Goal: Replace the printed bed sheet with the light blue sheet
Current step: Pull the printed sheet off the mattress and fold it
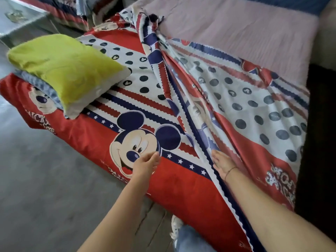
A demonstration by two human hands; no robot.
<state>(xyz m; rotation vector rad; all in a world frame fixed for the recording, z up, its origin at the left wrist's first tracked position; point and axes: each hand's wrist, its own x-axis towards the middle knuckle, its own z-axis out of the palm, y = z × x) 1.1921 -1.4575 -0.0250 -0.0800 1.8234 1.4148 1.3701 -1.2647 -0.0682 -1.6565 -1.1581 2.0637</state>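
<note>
**A:** What occupies the left side?

**B:** A smooth grey floor [45,179]. On the bed's corner, a plump yellow-green fabric pillow [67,70] rests on a blue patterned pillow [41,86].

**A:** And the cloth at the centre?

**B:** A thin red, white and navy printed bed sheet [181,188] covers the near part of the bed. It bears zigzag-edged stripes, dark dots, small stars and a cartoon mouse face. Its right portion is turned over, paler reverse up, and gathered into a creased ridge running diagonally. The white lettering on the red bands is too warped to read.

**A:** How do the hands stand to it?

**B:** The left hand [145,164] is at the mouse face, fingers loosely extended and holding nothing; whether it touches the cloth cannot be told. The right hand [223,163] lies flat with straight fingers on the navy edge of the fold, gripping nothing.

**A:** Farther right?

**B:** A pink ribbed mattress surface [245,33] shows beyond the sheet, and a dark bed frame [320,142] borders it.
</note>
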